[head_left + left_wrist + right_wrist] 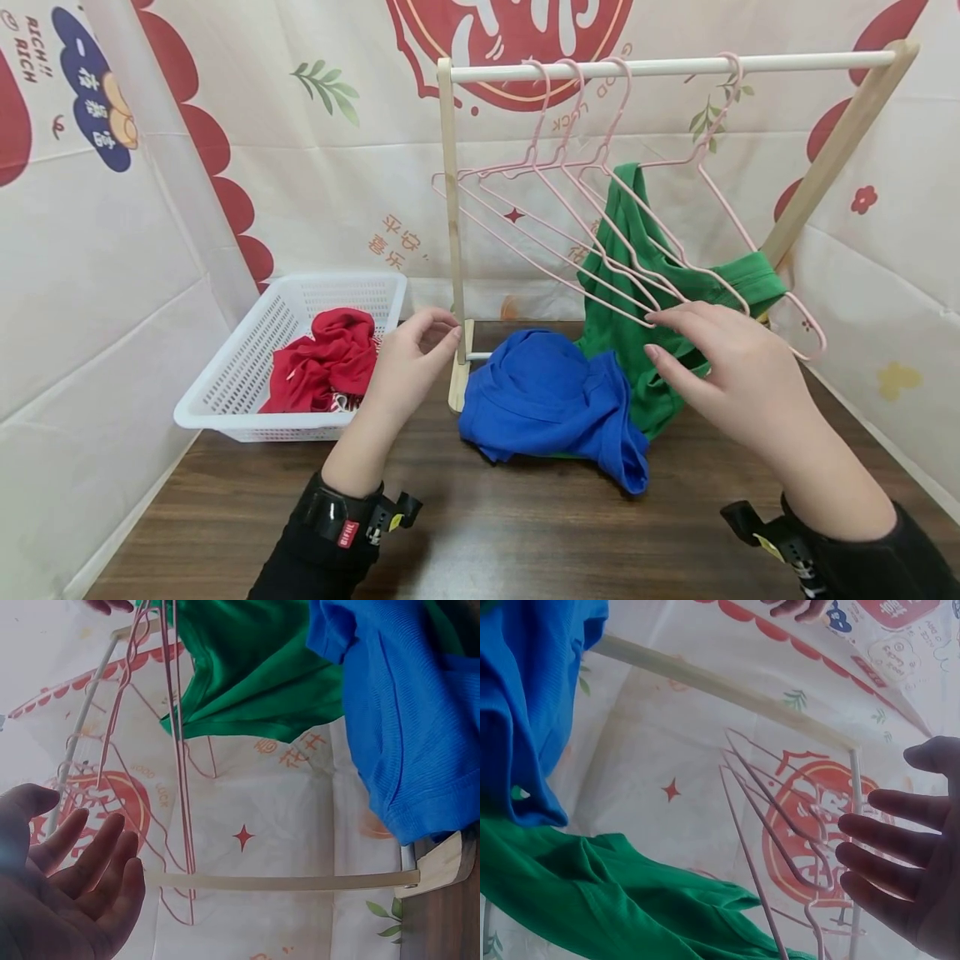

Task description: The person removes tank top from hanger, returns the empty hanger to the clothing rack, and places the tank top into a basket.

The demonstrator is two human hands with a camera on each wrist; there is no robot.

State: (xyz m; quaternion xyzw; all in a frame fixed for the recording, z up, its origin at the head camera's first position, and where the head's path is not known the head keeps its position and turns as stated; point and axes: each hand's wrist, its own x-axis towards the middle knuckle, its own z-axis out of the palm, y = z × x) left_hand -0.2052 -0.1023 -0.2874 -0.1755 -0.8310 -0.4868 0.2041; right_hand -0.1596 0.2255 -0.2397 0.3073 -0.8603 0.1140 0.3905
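In the head view my left hand [408, 367] is raised beside the rack's left post, fingers loosely bent and nothing in them. My right hand [738, 375] hovers at the lower ends of the pink hangers [592, 225]; the right wrist view shows its fingers [889, 832] straight and spread, holding nothing. A green sleeveless garment [618, 292] hangs by the rightmost pink hanger [731, 196], whose right end sticks out past it. In front, a bunched blue garment [547, 400] lies on the table, overlapping the green one's lower part.
A clothes rack with a white rail [667, 65] and wooden posts [452, 208] stands at the back. To the left, a white basket [217, 392] holds red clothing [322, 358]. Printed cloth [322, 192] encloses the brown wooden table [465, 533].
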